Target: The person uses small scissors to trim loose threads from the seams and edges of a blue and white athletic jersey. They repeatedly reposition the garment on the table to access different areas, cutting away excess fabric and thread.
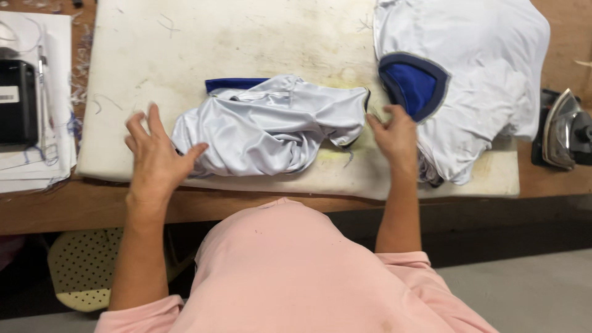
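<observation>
1. One wooden counter [74, 209] spans the view; its front edge runs left to right above the person's pink shirt [290, 271].
2. White padded pressing board [246, 43] lies on the counter, stained yellowish near the middle, with loose threads on its surface.
3. Stack of white garments [487, 68] sits on the board's right end and overhangs its front edge. The top piece shows a blue neck opening [412, 85] with a darker rim.
4. Crumpled white garment [271, 126] lies at the board's centre front, between the two hands. A blue band [234, 83] shows at its upper left edge.
5. Left hand [157, 157]: fingers spread, palm down on the board, thumb touching the crumpled garment's left end. Grip is open; nothing is enclosed in it.
6. Right hand [394, 135]: rests at the crumpled garment's right end, just beside the stack. Fingers are curled, with the fingertips at the fabric edge. Whether cloth is pinched between them, I cannot tell.
7. Papers [37, 166] lie at the counter's far left, with pen scribbles on them.
8. Black boxy device [18, 102] rests on the papers.
9. Flat iron [564, 129] stands on the counter at the far right, well apart from both hands.
10. Perforated cream stool seat [83, 268] shows below the counter, on the left.
</observation>
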